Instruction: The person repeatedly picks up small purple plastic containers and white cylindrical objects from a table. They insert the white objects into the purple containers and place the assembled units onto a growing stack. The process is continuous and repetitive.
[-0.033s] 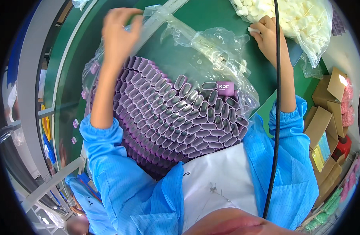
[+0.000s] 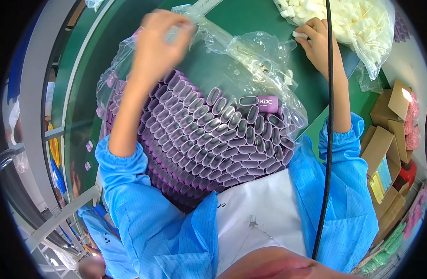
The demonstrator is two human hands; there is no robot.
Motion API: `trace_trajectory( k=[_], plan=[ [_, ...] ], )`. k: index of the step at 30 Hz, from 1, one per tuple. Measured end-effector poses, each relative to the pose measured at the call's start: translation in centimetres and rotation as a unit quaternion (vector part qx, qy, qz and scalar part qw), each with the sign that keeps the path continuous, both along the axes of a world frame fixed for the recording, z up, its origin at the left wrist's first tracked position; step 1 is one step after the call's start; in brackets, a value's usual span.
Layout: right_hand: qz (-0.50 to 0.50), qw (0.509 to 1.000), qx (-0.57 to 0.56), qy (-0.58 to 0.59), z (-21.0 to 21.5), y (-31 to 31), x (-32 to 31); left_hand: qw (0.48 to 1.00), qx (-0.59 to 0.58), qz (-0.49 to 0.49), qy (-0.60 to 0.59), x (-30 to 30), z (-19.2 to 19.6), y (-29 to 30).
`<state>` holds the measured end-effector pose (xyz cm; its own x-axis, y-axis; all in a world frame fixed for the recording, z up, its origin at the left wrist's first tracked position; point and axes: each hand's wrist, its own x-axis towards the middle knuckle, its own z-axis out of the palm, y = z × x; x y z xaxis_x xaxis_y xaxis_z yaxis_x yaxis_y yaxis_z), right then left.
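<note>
My right hand [image 2: 318, 46] is closed, pinching a small white foam-like piece [image 2: 299, 35] between thumb and fingertips beside a clear bag of similar pieces. My left hand [image 2: 161, 42] is raised over the far left part of the work and smeared by motion. Its fingers curve toward the thumb, and I cannot make out whether anything is between them. In front of me, many purple oval open-ended sleeves [image 2: 199, 139] are packed on end in rows. One purple sleeve [image 2: 268, 104] lies on its side at the far edge of the rows.
A crumpled clear plastic bag [image 2: 255, 56] spreads beyond the sleeves on the green table [image 2: 218, 72]. The bag of white pieces [image 2: 343, 23] is at the far right. A black cable [image 2: 328, 139] hangs across the view. Cardboard boxes [image 2: 378, 144] stand at the right.
My left hand has moved to the right, with its fingers more curled. My right hand stays almost in place with the white piece.
</note>
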<state>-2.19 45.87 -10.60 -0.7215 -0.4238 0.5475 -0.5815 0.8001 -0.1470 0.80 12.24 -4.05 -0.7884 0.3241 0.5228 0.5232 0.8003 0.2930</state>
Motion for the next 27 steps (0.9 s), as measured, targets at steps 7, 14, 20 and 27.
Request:
trace_trajectory(
  k=[7,14,20,27],
  plan=[
    [0.015,0.984,-0.163,-0.072,1.6,-2.4,1.9,0.911,-0.118,-0.189,-0.347,5.4,-0.7,10.0],
    [0.049,0.983,-0.177,-0.023,3.1,-3.1,3.6,0.924,-0.108,-0.190,-0.315,5.5,-1.9,11.4],
    [0.073,0.913,-0.368,-0.162,4.3,-3.1,6.1,0.914,0.149,-0.181,-0.330,5.2,1.0,9.2],
    [0.211,0.913,-0.319,-0.144,4.9,-6.1,7.7,0.923,0.177,-0.121,-0.319,5.0,-0.9,7.1]
  ],
)
